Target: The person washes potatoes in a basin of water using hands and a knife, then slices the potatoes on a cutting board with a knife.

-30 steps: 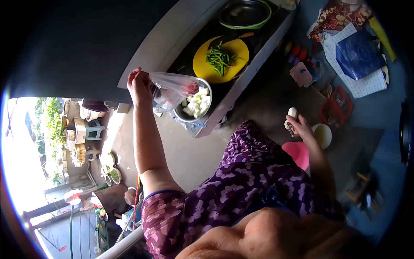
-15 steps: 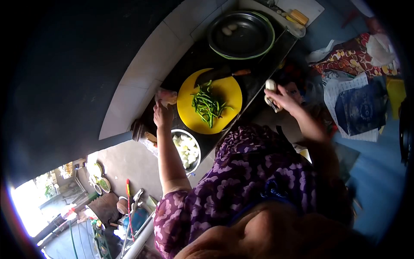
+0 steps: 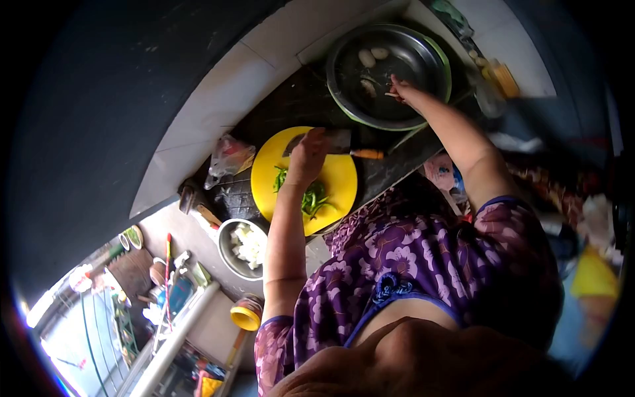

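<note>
My left hand is over the yellow cutting board, close to the blade of a cleaver. Its fingers are partly hidden, and what they touch is unclear. Cut green beans lie on the board below that hand and wrist. My right hand reaches over a dark metal basin, fingers apart, with no held object visible. Two pale, egg-shaped pieces lie in the basin, and a smaller blurred pale piece is left of the fingers.
A metal bowl of white chunks stands at the near left of the board. A clear plastic bag lies by the wall. The cleaver's wooden handle points right over the dark counter. A yellow item sits beyond the basin.
My left hand has left the plastic bag and moved over the board. My right hand went from the counter's near edge to the basin; the pale pieces it held no longer show in it.
</note>
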`<state>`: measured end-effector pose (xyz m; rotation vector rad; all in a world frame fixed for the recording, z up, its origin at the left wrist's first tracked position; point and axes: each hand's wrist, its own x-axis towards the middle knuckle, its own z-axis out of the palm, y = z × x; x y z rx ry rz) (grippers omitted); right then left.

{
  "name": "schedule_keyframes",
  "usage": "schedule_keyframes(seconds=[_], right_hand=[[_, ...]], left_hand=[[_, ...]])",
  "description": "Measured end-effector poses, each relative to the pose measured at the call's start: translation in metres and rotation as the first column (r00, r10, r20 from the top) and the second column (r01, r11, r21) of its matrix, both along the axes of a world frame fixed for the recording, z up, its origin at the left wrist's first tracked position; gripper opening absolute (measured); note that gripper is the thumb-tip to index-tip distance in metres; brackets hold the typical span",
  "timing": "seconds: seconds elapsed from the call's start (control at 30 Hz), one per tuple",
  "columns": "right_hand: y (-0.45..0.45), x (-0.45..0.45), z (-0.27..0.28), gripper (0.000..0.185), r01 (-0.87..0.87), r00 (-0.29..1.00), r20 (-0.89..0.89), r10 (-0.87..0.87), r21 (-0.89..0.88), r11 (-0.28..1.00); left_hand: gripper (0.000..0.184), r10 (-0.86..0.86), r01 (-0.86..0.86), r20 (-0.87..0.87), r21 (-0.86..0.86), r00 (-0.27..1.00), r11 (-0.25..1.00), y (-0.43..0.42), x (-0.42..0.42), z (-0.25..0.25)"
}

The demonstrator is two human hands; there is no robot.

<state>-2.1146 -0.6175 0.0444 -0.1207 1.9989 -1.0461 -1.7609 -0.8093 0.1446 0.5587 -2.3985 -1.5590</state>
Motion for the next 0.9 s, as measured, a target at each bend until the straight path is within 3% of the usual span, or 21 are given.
schedule_keyframes(seconds=[0.07, 0.17, 0.23, 0.27, 0.3, 0.33, 0.37, 0.4, 0.43, 0.47, 0.5, 0.53, 0.6, 0.63, 0.67, 0.7, 0.73, 0.77, 0.8, 0.83, 0.9], right_hand=[[0.002, -0.014, -0.022, 0.076, 0.057, 0.997, -0.039, -0.060, -0.077, 0.995], [-0.004, -0.059, -0.086, 0.070, 0.134, 0.899, -0.417, -0.133, -0.026, 0.991], [0.001, -0.080, -0.107, 0.065, 0.047, 0.829, -0.560, -0.005, 0.061, 0.997], [-0.005, -0.088, -0.145, 0.055, 0.093, 0.768, -0.639, -0.024, 0.075, 0.993], [-0.007, -0.081, -0.172, 0.047, 0.060, 0.772, -0.636, -0.007, 0.062, 0.996], [-0.007, -0.068, -0.182, 0.040, 0.263, 0.958, -0.067, -0.279, -0.185, 0.947], [-0.002, -0.056, -0.183, 0.035, 0.105, 0.994, -0.001, -0.108, -0.246, 0.964], [0.004, -0.043, -0.183, 0.031, -0.047, 0.996, 0.053, 0.067, -0.320, 0.946], [0.008, -0.043, -0.168, 0.031, -0.607, 0.743, -0.409, 0.530, -0.077, 0.791], [0.007, -0.056, -0.149, 0.031, -0.657, 0.638, -0.425, 0.642, 0.136, 0.742], [0.009, -0.055, -0.109, 0.029, -0.543, 0.648, -0.547, 0.531, 0.158, 0.825], [0.008, -0.061, -0.100, 0.030, -0.247, 0.812, -0.517, 0.270, 0.115, 0.962], [0.009, -0.068, -0.122, 0.031, 0.132, 0.893, -0.425, -0.147, -0.066, 0.989], [0.014, -0.074, -0.164, 0.031, 0.187, 0.901, -0.352, -0.255, -0.216, 0.958], [0.017, -0.079, -0.187, 0.031, 0.244, 0.899, -0.266, -0.349, -0.357, 0.901], [0.006, -0.067, -0.129, 0.032, 0.322, 0.938, 0.189, -0.289, -0.175, 0.931], [0.000, -0.070, -0.171, 0.034, 0.430, 0.847, 0.430, -0.312, -0.211, 0.878], [-0.003, -0.043, -0.095, 0.036, 0.297, 0.881, 0.449, -0.150, -0.279, 0.913], [-0.004, -0.026, -0.077, 0.038, 0.095, 0.955, 0.296, 0.037, -0.418, 0.903], [-0.006, -0.011, -0.060, 0.038, -0.061, 0.960, 0.200, 0.194, -0.528, 0.847], [-0.010, 0.027, -0.037, 0.037, -0.311, 0.945, -0.080, 0.318, -0.526, 0.792]], left_hand=[[0.031, 0.036, -0.037, 0.014, 0.034, 0.999, 0.999, 0.024, -0.035, -0.019], [0.034, 0.077, -0.071, -0.011, 0.250, 0.997, 0.966, 0.053, -0.116, -0.058], [0.036, 0.099, -0.101, 0.022, 0.292, 0.995, 0.951, 0.069, -0.169, -0.101], [0.039, 0.125, -0.135, 0.097, 0.099, 0.987, 0.986, 0.076, -0.188, -0.125], [0.040, 0.208, -0.206, 0.159, -0.033, 0.965, 0.978, 0.083, -0.208, -0.145], [0.042, 0.295, -0.263, 0.207, -0.168, 0.933, 0.950, 0.090, -0.225, -0.165], [0.043, 0.381, -0.303, 0.242, -0.306, 0.892, 0.903, 0.094, -0.239, -0.179], [0.043, 0.288, -0.185, 0.460, -0.256, 0.840, 0.949, 0.096, -0.251, -0.185], [0.044, 0.195, -0.078, 0.502, -0.244, 0.843, 0.967, 0.095, -0.254, -0.200], [0.044, 0.099, 0.031, 0.543, -0.225, 0.834, 0.974, 0.095, -0.254, -0.216], [0.044, 0.018, 0.134, 0.567, -0.225, 0.823, 0.965, 0.090, -0.252, -0.231], [0.041, -0.083, 0.271, 0.695, -0.166, 0.714, 0.948, 0.085, -0.261, -0.233], [0.033, 0.044, -0.044, 0.578, -0.014, 0.815, 0.999, 0.079, -0.270, -0.250], [0.031, 0.127, -0.194, 0.524, 0.075, 0.842, 0.978, 0.077, -0.273, -0.259], [0.030, 0.220, -0.334, 0.473, 0.171, 0.853, 0.927, 0.076, -0.276, -0.266], [0.030, 0.250, -0.454, 0.405, 0.554, 0.879, 0.698, 0.079, -0.279, -0.275], [0.031, 0.319, -0.441, 0.339, 0.832, 0.885, 0.338, 0.080, -0.284, -0.283], [0.031, 0.397, -0.300, 0.308, 0.950, 0.865, -0.084, 0.082, -0.287, -0.287], [0.034, 0.405, -0.120, 0.245, 0.944, 0.881, -0.308, 0.083, -0.289, -0.267], [0.036, 0.471, -0.103, 0.250, 0.943, 0.846, -0.317, 0.086, -0.290, -0.246], [0.042, 0.598, -0.064, 0.256, 0.944, 0.759, -0.324, 0.090, -0.292, -0.215]])
